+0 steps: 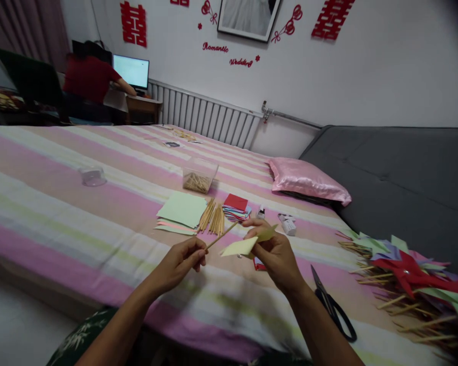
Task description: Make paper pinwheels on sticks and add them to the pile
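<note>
Two hands are raised above the striped bed [99,213], and between them a thin stick [222,236] is brought to a folded yellow-green paper [244,246]. The stick is pinched at its near end by thumb and fingertips of the left hand [183,262], closed tightly on it; the paper is held by the right hand [277,251], whose fingers are closed around the folded part, so how firmly the centre is gripped cannot be told. Stick and paper are both in the air, just in front of the pile of sticks [212,218] and the paper stacks [183,211]. Several risks may be judged from this. The stick is held only at one end, so its far tip could wander and miss the centre of the paper, or the paper could be torn if it is pushed at an angle. The folded corners could spring open if the right fingers are relaxed. A fingertip behind the paper could be pricked. Scissors [334,307] are lying just beside the right forearm and could be knocked, and the finished pinwheels [408,274] at the right could be crushed by a wide elbow movement
</note>
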`<control>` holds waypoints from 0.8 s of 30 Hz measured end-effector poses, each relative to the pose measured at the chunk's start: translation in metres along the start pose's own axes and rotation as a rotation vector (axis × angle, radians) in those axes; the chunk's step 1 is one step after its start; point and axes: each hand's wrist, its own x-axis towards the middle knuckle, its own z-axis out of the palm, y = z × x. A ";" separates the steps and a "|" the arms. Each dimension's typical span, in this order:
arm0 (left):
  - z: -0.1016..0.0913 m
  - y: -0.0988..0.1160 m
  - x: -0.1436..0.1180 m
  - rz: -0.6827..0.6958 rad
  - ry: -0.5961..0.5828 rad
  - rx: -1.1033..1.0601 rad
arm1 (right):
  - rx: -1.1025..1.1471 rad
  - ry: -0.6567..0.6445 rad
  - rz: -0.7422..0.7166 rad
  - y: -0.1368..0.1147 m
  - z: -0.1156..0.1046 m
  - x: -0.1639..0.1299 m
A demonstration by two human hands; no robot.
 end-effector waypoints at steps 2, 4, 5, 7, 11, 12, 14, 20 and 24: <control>-0.002 -0.001 -0.001 -0.006 -0.011 0.006 | -0.092 -0.005 -0.075 -0.004 0.002 -0.002; -0.003 -0.001 -0.002 -0.007 -0.019 0.006 | -0.166 -0.011 -0.119 -0.005 0.004 -0.004; -0.004 -0.001 -0.002 -0.004 -0.027 0.000 | -0.184 -0.020 -0.125 -0.005 0.005 -0.005; -0.003 -0.001 -0.003 0.004 -0.043 -0.022 | -0.192 -0.046 -0.128 -0.004 0.007 -0.006; -0.001 0.003 -0.004 -0.007 -0.057 -0.066 | -0.264 -0.063 -0.179 -0.002 0.010 -0.007; -0.001 0.004 -0.004 -0.014 -0.062 -0.079 | -0.294 -0.043 -0.201 -0.002 0.011 -0.007; 0.000 0.005 -0.004 -0.025 -0.074 -0.107 | -0.335 0.001 -0.229 -0.002 0.012 -0.007; 0.001 0.006 -0.005 -0.044 -0.071 -0.167 | -0.357 0.001 -0.276 -0.002 0.012 -0.007; 0.003 0.004 -0.005 -0.048 -0.048 -0.177 | -0.340 -0.027 -0.273 -0.001 0.013 -0.006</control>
